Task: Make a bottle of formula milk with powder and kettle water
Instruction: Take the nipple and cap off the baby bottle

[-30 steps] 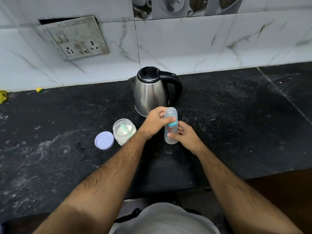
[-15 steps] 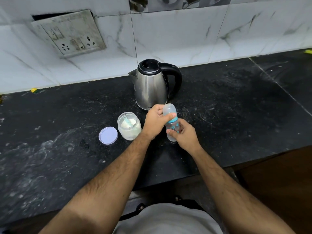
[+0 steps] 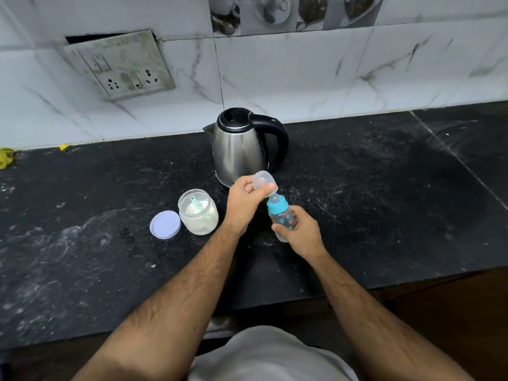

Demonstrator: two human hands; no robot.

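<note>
1. The right hand wraps its fingers round the baby bottle, held tilted just above the dark surface in front of the kettle.
2. The left hand pinches the clear cap, lifted just off the teat.
3. The open powder jar with a scoop inside stands left of the hands, its lid just beside it.

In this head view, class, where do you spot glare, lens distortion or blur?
Head view: soft highlights streak the steel kettle; the wide lens bows the counter edge and tilts the socket plate; the bottle and clear cap look sharp, without motion blur.
</note>
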